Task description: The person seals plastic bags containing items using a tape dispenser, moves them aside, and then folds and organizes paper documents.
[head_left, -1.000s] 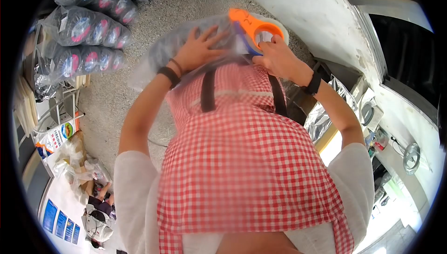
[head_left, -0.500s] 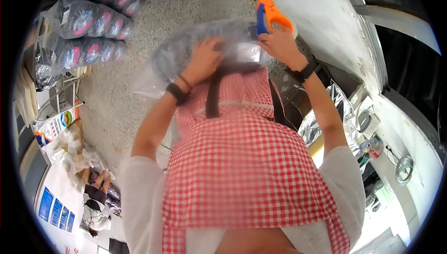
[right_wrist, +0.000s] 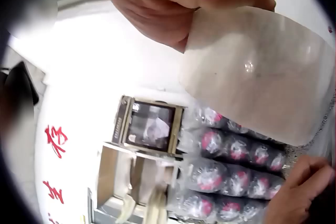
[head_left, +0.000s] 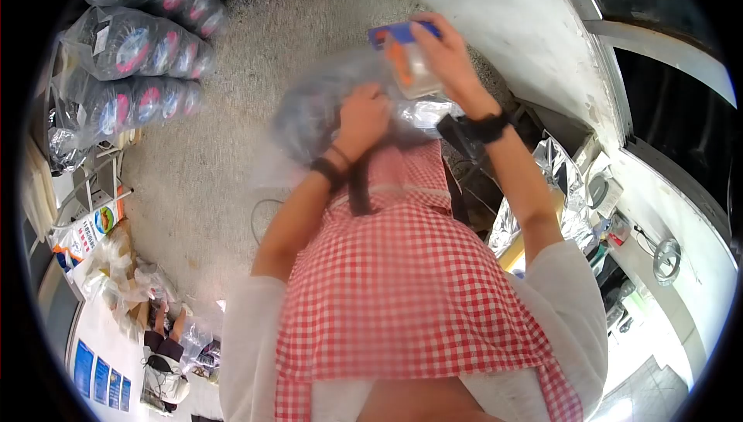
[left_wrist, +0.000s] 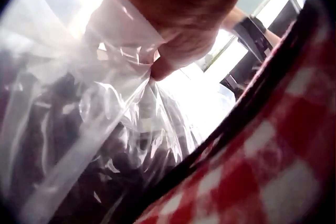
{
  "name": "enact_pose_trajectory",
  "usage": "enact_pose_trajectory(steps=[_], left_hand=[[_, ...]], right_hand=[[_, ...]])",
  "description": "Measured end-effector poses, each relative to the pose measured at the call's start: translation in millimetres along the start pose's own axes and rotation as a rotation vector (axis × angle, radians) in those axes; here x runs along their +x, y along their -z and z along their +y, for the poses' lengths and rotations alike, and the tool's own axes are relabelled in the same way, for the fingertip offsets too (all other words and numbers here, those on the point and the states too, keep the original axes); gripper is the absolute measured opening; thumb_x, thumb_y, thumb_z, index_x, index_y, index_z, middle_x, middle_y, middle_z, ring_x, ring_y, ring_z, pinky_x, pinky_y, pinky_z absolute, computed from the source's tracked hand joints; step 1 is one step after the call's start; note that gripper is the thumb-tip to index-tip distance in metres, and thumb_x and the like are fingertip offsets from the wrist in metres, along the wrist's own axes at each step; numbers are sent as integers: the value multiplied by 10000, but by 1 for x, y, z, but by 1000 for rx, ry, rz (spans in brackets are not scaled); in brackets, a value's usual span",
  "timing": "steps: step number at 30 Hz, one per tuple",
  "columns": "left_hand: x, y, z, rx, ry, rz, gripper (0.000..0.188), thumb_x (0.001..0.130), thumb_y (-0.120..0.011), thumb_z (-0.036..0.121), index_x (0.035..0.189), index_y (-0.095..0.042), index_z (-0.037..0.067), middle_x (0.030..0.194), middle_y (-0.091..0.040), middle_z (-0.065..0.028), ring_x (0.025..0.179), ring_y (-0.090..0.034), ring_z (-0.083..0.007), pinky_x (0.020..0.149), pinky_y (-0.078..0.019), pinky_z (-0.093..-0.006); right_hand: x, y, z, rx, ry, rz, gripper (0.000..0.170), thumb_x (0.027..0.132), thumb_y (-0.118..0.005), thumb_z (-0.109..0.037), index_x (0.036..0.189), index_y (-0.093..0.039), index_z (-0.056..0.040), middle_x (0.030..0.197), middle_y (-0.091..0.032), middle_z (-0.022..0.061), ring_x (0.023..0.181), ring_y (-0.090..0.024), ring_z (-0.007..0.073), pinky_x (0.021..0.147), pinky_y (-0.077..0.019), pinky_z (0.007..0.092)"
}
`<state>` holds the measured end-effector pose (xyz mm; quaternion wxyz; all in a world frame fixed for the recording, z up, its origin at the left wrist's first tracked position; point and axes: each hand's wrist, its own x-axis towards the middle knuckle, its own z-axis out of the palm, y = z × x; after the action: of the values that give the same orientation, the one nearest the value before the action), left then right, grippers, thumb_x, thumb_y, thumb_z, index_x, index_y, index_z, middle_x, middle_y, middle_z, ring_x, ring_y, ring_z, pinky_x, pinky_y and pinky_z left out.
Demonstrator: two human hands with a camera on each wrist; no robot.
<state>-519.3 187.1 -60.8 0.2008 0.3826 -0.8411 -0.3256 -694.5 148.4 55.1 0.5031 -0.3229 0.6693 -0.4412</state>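
Observation:
My right hand grips an orange and blue tape dispenser above the right end of a clear plastic bag with dark contents. The dispenser's wide tape roll fills much of the right wrist view, pale and seen from its side. With curled fingers, my left hand holds the bag at its near side. In the left wrist view the plastic is drawn into tight folds at the left hand's fingertips. The bag lies against the front of the red checked apron.
Several filled bags with pink and white round labels lie stacked at the far left. A pale wall runs close along the right. Silvery wrapping is at the lower right. Another person is at the lower left.
My left hand has gone from spread flat on the bag to curled on its plastic. The right hand swung the tape dispenser out to the right, then back over the bag, turning it.

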Motion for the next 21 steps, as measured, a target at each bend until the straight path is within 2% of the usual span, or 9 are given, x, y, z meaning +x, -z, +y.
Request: enact_pose_trajectory(steps=[3, 5, 6, 9, 10, 13, 16, 19, 21], left_hand=[[-2, -14, -13, 66, 33, 15, 199, 756, -570, 231, 703, -629, 48, 857, -580, -130, 812, -565, -307, 713, -473, -423], [-1, -12, -10, 53, 163, -31, 220, 751, -575, 253, 710, -636, 46, 884, -594, -144, 824, -569, -310, 721, -476, -424], [0, -8, -13, -109, 176, 79, 181, 712, -660, 226, 742, -666, 48, 839, -576, -132, 762, -576, -317, 669, -473, -425], [14, 5, -19, -53, 128, 133, 182, 706, -677, 212, 687, -661, 32, 842, -573, -139, 726, -568, -330, 650, -473, -409], [30, 11, -21, -56, 369, 30, 197, 714, -688, 227, 691, -671, 32, 796, -593, -136, 724, -567, -329, 638, -471, -404], [67, 20, -66, -47, 16, -2, 218, 717, -698, 255, 687, -682, 40, 723, -605, -130, 726, -570, -321, 626, -464, -399], [92, 32, -62, -120, 276, -313, 239, 716, -708, 288, 670, -687, 54, 639, -595, -132, 736, -571, -309, 625, -452, -399], [59, 19, -42, -134, 273, -321, 266, 727, -705, 311, 677, -686, 50, 722, -594, -133, 742, -567, -307, 634, -449, -398], [26, -5, -36, -115, 175, -158, 273, 731, -705, 317, 683, -685, 49, 784, -577, -134, 752, -567, -308, 649, -452, -404]], right_hand=[[25, -39, 16, -109, -151, 32, 251, 894, -563, -223, 1073, -578, -47, 950, -627, 124, 887, -627, 205, 744, -494, 311], [26, -41, 50, -254, -122, 46, 267, 888, -572, -238, 1066, -582, -39, 949, -626, 129, 894, -617, 193, 756, -485, 300], [21, -42, 49, -325, -107, 58, 276, 885, -577, -246, 1063, -584, -34, 948, -626, 131, 898, -612, 187, 762, -481, 294], [-20, -29, 30, -282, 25, 40, 271, 903, -556, -222, 1077, -575, -15, 974, -620, 102, 915, -583, 157, 809, -454, 272], [-41, -26, 11, -215, 54, 37, 264, 908, -550, -212, 1082, -574, -15, 982, -616, 90, 919, -572, 148, 821, -445, 266], [-101, -22, -28, 5, 73, 86, 244, 920, -538, -185, 1093, -569, -15, 1002, -603, 57, 929, -544, 124, 846, -425, 254], [-114, -21, -31, 143, 50, 217, 244, 918, -549, -184, 1101, -564, -23, 995, -596, 50, 921, -534, 111, 838, -425, 251], [-89, -19, -22, 12, 132, 324, 255, 914, -561, -199, 1104, -562, -29, 978, -595, 49, 901, -535, 106, 819, -433, 251], [-48, -20, -5, -137, 105, 315, 297, 894, -579, -246, 1085, -582, -19, 938, -623, 94, 859, -568, 148, 773, -462, 282]])
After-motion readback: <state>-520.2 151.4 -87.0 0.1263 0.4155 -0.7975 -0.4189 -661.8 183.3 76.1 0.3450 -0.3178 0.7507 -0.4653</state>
